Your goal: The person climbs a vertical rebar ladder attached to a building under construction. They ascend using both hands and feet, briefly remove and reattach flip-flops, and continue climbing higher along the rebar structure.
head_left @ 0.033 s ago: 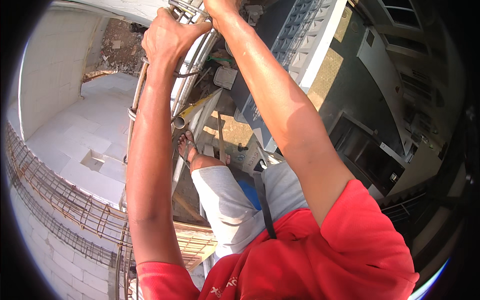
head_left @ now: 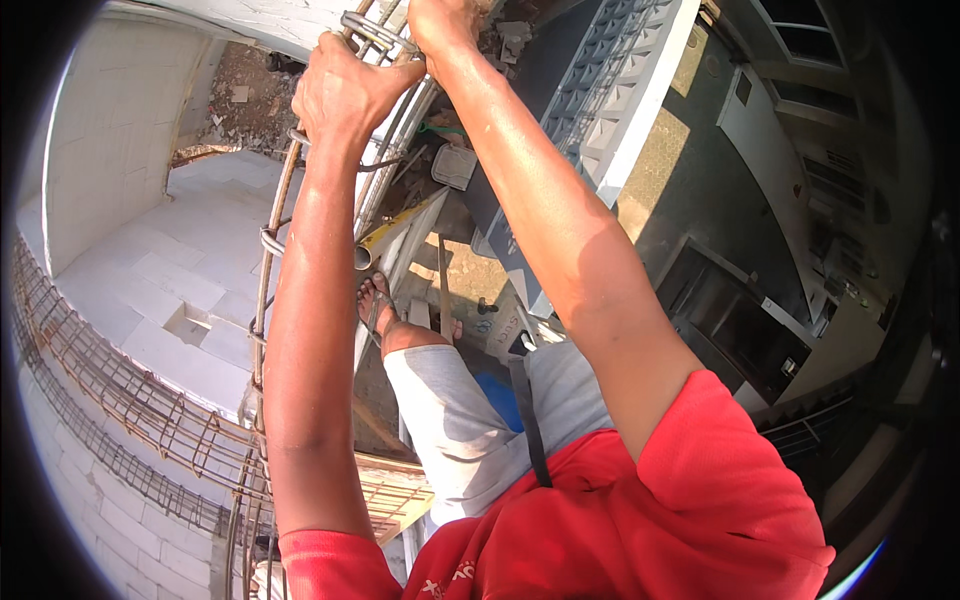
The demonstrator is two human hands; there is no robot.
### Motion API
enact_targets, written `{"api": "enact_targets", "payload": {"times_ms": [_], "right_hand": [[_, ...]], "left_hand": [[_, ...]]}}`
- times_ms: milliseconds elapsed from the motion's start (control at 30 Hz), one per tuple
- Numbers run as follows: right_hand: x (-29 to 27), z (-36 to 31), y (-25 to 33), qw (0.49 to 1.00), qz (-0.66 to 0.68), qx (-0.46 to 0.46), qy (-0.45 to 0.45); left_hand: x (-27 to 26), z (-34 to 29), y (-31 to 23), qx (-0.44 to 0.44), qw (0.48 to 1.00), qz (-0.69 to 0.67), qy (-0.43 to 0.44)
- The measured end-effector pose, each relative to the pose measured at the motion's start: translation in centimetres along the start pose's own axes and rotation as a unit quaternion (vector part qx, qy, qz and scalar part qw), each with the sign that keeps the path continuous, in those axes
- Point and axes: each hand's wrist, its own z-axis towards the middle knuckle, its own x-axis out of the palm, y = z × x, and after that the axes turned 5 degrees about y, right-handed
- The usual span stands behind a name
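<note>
An upright rebar cage [head_left: 268, 240] of long steel bars tied with stirrup loops rises in front of me. My left hand [head_left: 345, 90] is closed around its bars near the top, just below a bundle of stirrups [head_left: 375, 32]. At the upper edge of the view my right hand [head_left: 445, 25] grips the cage's top, next to those stirrups. Both arms are stretched upward. My foot in a sandal [head_left: 375, 300] stands far below on a narrow ledge beside the cage.
A second rebar cage [head_left: 120, 400] lies along a white block wall [head_left: 90, 490] at the lower left. White block slabs [head_left: 170, 290] lie below. A yellow tube [head_left: 395, 228] and wooden planks [head_left: 443, 280] sit near my foot. A grey building front [head_left: 720, 180] drops away on the right.
</note>
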Motion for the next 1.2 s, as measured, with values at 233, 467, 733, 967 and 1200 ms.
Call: {"api": "enact_targets", "payload": {"times_ms": [233, 467, 733, 967, 1200], "right_hand": [[-1.6, -1.4, 3.4, 0.991, -0.025, 0.065, 0.110], [-10.5, 0.1, 4.4, 0.905, 0.035, -0.017, 0.424], [-14.5, 14.1, 12.0, 0.851, -0.206, -0.464, 0.136], [-8.2, 11.8, 12.9, 0.847, -0.302, -0.356, 0.255], [-9.0, 10.0, 13.8, 0.863, -0.302, -0.347, 0.207]], "left_hand": [[-0.9, 0.5, -1.6, -0.060, 0.997, -0.042, -0.023], [-1.0, 0.6, -1.4, -0.074, 0.996, -0.058, -0.015], [-1.3, 1.9, -2.9, -0.073, 0.997, -0.032, 0.021], [-0.6, 1.2, -1.3, -0.077, 0.997, -0.021, -0.018], [-1.1, 1.7, -1.7, -0.079, 0.996, -0.035, 0.014]]}}
